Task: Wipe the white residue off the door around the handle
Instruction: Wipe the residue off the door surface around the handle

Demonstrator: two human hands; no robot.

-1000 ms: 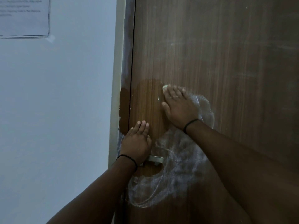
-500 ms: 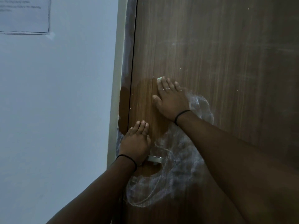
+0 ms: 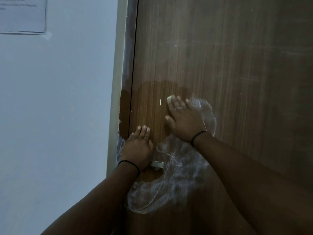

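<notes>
The brown wooden door (image 3: 220, 65) carries a patch of white residue (image 3: 179, 180) below and right of the metal handle (image 3: 157, 164). A darker wiped area lies above the handle. My right hand (image 3: 183, 119) presses flat on the door with straight fingers, and a small pale cloth or sponge (image 3: 169, 98) peeks out under its fingertips. My left hand (image 3: 138, 148) rests flat on the door near its edge, covering most of the handle. Residue also shows right of my right hand (image 3: 208, 114).
A grey door frame (image 3: 116, 82) runs down the left of the door, with white smears at its edge near my left hand. The pale wall (image 3: 59, 116) holds a sheet of paper (image 3: 22, 14) at the top left.
My right hand slid up and left on the door, then came back down and to the right. The left hand stayed put over the handle.
</notes>
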